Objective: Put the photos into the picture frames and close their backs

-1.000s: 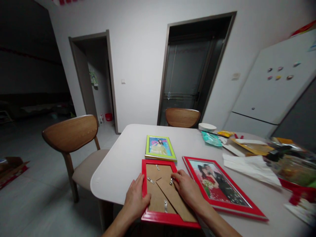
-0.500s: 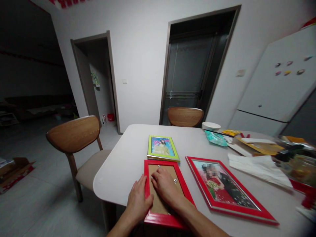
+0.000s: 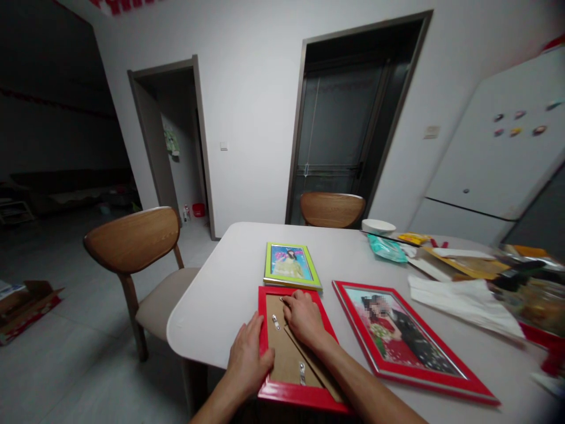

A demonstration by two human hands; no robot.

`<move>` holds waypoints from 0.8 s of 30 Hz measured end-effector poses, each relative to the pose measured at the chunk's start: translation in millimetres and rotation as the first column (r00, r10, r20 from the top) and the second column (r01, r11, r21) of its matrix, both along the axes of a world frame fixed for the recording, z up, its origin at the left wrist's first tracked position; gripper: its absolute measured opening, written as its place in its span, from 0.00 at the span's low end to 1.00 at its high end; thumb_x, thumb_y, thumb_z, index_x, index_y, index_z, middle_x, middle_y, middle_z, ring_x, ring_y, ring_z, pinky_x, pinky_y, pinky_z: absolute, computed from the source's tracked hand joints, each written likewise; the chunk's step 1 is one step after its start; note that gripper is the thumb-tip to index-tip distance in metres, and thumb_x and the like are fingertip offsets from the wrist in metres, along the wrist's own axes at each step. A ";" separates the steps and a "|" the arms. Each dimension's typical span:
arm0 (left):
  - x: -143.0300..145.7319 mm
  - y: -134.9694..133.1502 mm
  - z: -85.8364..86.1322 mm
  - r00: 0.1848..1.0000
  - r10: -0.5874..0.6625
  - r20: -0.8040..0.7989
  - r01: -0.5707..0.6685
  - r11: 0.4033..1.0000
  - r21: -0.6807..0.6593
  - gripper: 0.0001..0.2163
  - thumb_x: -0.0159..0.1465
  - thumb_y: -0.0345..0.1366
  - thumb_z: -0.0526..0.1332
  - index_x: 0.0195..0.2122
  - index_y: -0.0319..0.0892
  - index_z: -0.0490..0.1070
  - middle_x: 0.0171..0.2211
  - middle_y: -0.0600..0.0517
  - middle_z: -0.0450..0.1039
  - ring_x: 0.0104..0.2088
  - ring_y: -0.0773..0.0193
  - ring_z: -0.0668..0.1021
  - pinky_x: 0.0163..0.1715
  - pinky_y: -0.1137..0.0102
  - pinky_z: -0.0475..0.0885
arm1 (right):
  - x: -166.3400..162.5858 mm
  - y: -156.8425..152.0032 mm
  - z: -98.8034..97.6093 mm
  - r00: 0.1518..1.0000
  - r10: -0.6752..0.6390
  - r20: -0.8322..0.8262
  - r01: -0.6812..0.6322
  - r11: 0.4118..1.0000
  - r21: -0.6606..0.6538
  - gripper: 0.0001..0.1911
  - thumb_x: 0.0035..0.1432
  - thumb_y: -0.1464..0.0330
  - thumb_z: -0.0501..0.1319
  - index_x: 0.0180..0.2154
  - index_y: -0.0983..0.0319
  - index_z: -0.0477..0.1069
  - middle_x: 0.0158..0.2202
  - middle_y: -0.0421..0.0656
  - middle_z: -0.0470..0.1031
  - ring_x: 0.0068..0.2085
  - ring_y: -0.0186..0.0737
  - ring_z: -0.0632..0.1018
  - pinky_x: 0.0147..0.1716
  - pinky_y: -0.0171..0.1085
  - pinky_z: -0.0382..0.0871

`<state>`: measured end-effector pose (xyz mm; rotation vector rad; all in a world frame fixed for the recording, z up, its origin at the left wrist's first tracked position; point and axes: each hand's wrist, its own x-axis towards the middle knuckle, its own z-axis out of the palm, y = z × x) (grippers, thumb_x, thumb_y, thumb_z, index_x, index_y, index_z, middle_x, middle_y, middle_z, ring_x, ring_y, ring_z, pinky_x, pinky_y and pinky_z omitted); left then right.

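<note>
A red picture frame (image 3: 292,393) lies face down at the near edge of the white table (image 3: 212,300), its brown cardboard back and small metal clips showing. My left hand (image 3: 248,356) rests flat on the frame's left side, fingers stretched out. My right hand (image 3: 304,318) lies on the cardboard back with its fingertips pinched at a clip near the frame's top edge. A small green-framed photo (image 3: 290,264) lies just beyond, and a larger red-framed photo (image 3: 408,341) lies face up to the right.
Wooden chairs stand at the left (image 3: 132,241) and at the far side (image 3: 332,208). The table's right part holds white paper (image 3: 463,297), a teal packet (image 3: 386,247), a white bowl (image 3: 378,226) and other clutter. A white fridge (image 3: 489,159) stands at the right.
My right hand moved from the frame's right-side clip across to the left, then up to the clip near the top edge. The left hand has stayed on the frame's left side.
</note>
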<state>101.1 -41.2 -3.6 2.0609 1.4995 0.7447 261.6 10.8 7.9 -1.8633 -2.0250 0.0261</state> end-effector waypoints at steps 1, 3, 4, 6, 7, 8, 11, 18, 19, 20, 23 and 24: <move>0.1 -0.2 -0.2 1.000 0.002 0.000 -0.002 1.000 0.002 0.28 0.51 0.34 0.52 0.54 0.33 0.54 0.55 0.44 0.53 0.55 0.58 0.57 0.55 0.66 0.47 | -0.1 -1.5 1.6 1.000 0.007 -0.005 -0.007 1.000 0.000 0.16 0.53 0.68 0.48 0.41 0.63 0.69 0.37 0.49 0.68 0.40 0.43 0.67 0.38 0.38 0.57; 0.1 -0.8 -1.2 1.000 0.008 -0.001 -0.008 1.000 0.003 0.27 0.51 0.34 0.52 0.54 0.33 0.54 0.56 0.44 0.53 0.55 0.58 0.57 0.55 0.65 0.47 | 2.1 -9.1 6.8 0.999 0.034 -0.017 -0.034 0.999 0.001 0.17 0.52 0.69 0.50 0.44 0.63 0.67 0.38 0.49 0.68 0.40 0.42 0.67 0.39 0.37 0.58; -0.1 -1.1 -2.0 1.000 0.010 0.000 -0.010 1.000 0.003 0.27 0.51 0.34 0.52 0.54 0.32 0.54 0.56 0.44 0.53 0.55 0.58 0.57 0.55 0.65 0.47 | 4.6 -15.7 10.3 0.997 0.068 -0.034 -0.068 0.998 0.003 0.18 0.51 0.69 0.51 0.45 0.63 0.66 0.40 0.48 0.68 0.41 0.41 0.67 0.41 0.37 0.59; -0.6 -1.5 -3.6 1.000 0.017 0.011 -0.017 1.000 0.000 0.27 0.51 0.34 0.53 0.54 0.33 0.55 0.55 0.44 0.53 0.55 0.58 0.57 0.55 0.65 0.47 | 12.0 -34.2 18.3 0.976 0.197 -0.096 -0.199 0.980 -0.013 0.19 0.50 0.70 0.52 0.46 0.61 0.65 0.43 0.47 0.67 0.44 0.40 0.66 0.43 0.36 0.59; -1.0 -1.6 -4.2 1.000 0.020 0.020 -0.020 1.000 -0.001 0.27 0.51 0.34 0.53 0.54 0.34 0.55 0.55 0.44 0.54 0.55 0.58 0.57 0.55 0.66 0.47 | 16.4 -45.1 22.4 0.951 0.279 -0.137 -0.286 0.958 -0.033 0.18 0.48 0.70 0.53 0.44 0.60 0.66 0.44 0.46 0.66 0.45 0.40 0.66 0.44 0.37 0.59; -1.3 -1.7 -4.7 0.999 0.021 0.031 -0.021 1.000 -0.001 0.27 0.50 0.34 0.53 0.54 0.35 0.55 0.55 0.45 0.54 0.55 0.58 0.57 0.55 0.66 0.47 | 20.8 -56.2 26.2 0.917 0.359 -0.174 -0.374 0.925 -0.062 0.17 0.47 0.71 0.54 0.42 0.58 0.68 0.46 0.45 0.65 0.46 0.40 0.66 0.45 0.37 0.59; -1.6 -1.7 -4.8 0.998 0.016 0.057 -0.016 1.000 0.004 0.27 0.50 0.34 0.53 0.54 0.37 0.55 0.56 0.47 0.54 0.55 0.59 0.57 0.55 0.67 0.47 | 29.1 -81.8 32.4 0.853 0.473 -0.221 -0.507 0.851 -0.138 0.16 0.43 0.75 0.55 0.35 0.55 0.71 0.48 0.42 0.64 0.48 0.40 0.65 0.47 0.39 0.58; 1.3 -2.0 -3.0 0.998 0.022 -0.066 -0.022 1.000 0.005 0.27 0.51 0.34 0.52 0.54 0.35 0.54 0.56 0.47 0.53 0.55 0.60 0.57 0.55 0.69 0.47 | 22.1 -80.9 17.8 0.872 0.434 -0.227 -0.467 0.876 -0.119 0.06 0.45 0.70 0.57 0.25 0.58 0.73 0.44 0.42 0.67 0.47 0.41 0.65 0.47 0.42 0.56; 1.5 -2.0 -2.9 0.996 0.026 -0.082 -0.026 1.000 0.004 0.27 0.51 0.34 0.52 0.54 0.34 0.54 0.56 0.47 0.53 0.55 0.61 0.57 0.55 0.69 0.47 | 22.1 -79.3 16.5 0.874 0.425 -0.235 -0.460 0.880 -0.119 0.06 0.46 0.70 0.56 0.26 0.58 0.73 0.45 0.42 0.66 0.48 0.41 0.65 0.47 0.41 0.57; 1.6 -1.9 -2.9 0.996 0.027 -0.091 -0.027 1.000 0.002 0.27 0.51 0.34 0.52 0.54 0.34 0.54 0.56 0.47 0.53 0.55 0.61 0.57 0.55 0.69 0.47 | 22.9 -78.3 15.9 0.881 0.407 -0.242 -0.444 0.888 -0.121 0.07 0.46 0.70 0.56 0.29 0.58 0.72 0.46 0.43 0.65 0.48 0.40 0.65 0.47 0.40 0.56; 1.3 -1.8 -2.8 0.995 0.026 -0.094 -0.026 1.000 0.001 0.27 0.51 0.34 0.51 0.54 0.34 0.54 0.56 0.47 0.53 0.56 0.61 0.56 0.55 0.69 0.47 | 27.0 -77.0 16.1 0.935 0.280 -0.218 -0.311 0.942 -0.127 0.15 0.45 0.67 0.56 0.39 0.59 0.69 0.48 0.47 0.63 0.48 0.42 0.65 0.47 0.39 0.57; 1.2 -1.9 -2.8 0.995 0.029 -0.093 -0.029 1.000 0.004 0.27 0.51 0.34 0.51 0.54 0.34 0.54 0.56 0.46 0.52 0.55 0.60 0.56 0.55 0.68 0.48 | 27.9 -76.6 16.2 0.952 0.234 -0.196 -0.262 0.957 -0.128 0.18 0.45 0.66 0.56 0.41 0.60 0.68 0.47 0.48 0.64 0.47 0.43 0.65 0.46 0.40 0.57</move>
